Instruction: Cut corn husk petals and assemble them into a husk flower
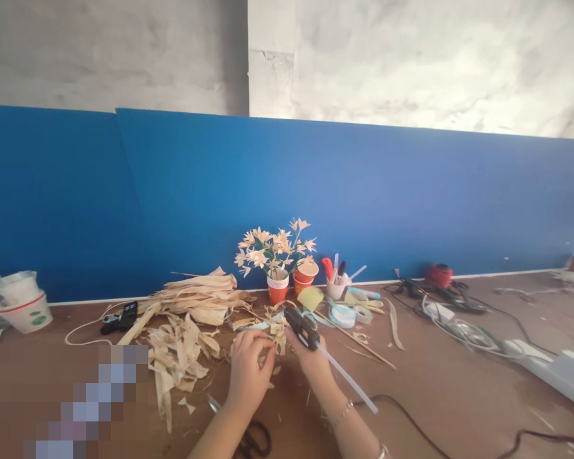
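Note:
My right hand [314, 364] is wrapped round a black hot glue gun [300, 328], with a long translucent glue stick [347, 378] poking out of its back end. Close beside it, my left hand [249, 370] is closed, thumb and forefinger curled together; what they pinch, if anything, is too small to make out. Pale cut husk pieces [279, 334] show just beyond its fingertips, between the two hands. Under my left forearm lie black-handled scissors [258, 440], partly hidden. A pile of dry husk scraps [179, 347] lies to the left.
Husk flowers [272, 248] stand in a paper cup [278, 293] by the blue partition [354, 197]. A cup of pens [335, 288], tape roll [363, 314] and thin stick [358, 341] lie right of it. Cables [463, 331] and a power strip [559, 373] are farther right.

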`<state>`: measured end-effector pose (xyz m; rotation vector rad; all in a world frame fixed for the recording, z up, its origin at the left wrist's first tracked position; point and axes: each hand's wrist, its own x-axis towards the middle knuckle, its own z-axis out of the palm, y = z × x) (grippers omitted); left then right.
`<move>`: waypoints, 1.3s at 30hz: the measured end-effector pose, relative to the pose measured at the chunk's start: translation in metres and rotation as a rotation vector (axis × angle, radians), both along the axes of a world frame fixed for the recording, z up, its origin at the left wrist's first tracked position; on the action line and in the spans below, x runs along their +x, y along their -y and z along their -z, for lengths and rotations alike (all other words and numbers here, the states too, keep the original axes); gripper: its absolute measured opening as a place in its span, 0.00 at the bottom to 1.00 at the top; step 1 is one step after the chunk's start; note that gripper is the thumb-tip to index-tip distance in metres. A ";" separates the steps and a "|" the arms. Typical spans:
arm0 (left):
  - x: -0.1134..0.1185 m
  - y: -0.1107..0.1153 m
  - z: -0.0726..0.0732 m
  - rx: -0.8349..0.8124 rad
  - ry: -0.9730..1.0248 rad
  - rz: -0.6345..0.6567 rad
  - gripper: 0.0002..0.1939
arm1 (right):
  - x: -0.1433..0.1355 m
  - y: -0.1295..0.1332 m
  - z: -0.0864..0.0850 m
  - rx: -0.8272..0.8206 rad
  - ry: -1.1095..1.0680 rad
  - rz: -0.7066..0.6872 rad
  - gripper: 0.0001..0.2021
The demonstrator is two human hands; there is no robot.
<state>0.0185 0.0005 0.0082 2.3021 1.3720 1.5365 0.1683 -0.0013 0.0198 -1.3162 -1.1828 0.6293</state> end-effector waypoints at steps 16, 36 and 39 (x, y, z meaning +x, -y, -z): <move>-0.013 -0.017 0.008 -0.127 0.361 -0.116 0.13 | -0.011 0.011 0.002 0.046 0.172 -0.194 0.08; -0.012 -0.016 0.007 -0.105 0.325 -0.098 0.10 | -0.012 0.007 0.006 0.130 0.269 -0.245 0.08; -0.011 -0.016 0.007 -0.094 0.324 -0.106 0.10 | -0.012 0.007 0.005 0.123 0.273 -0.244 0.09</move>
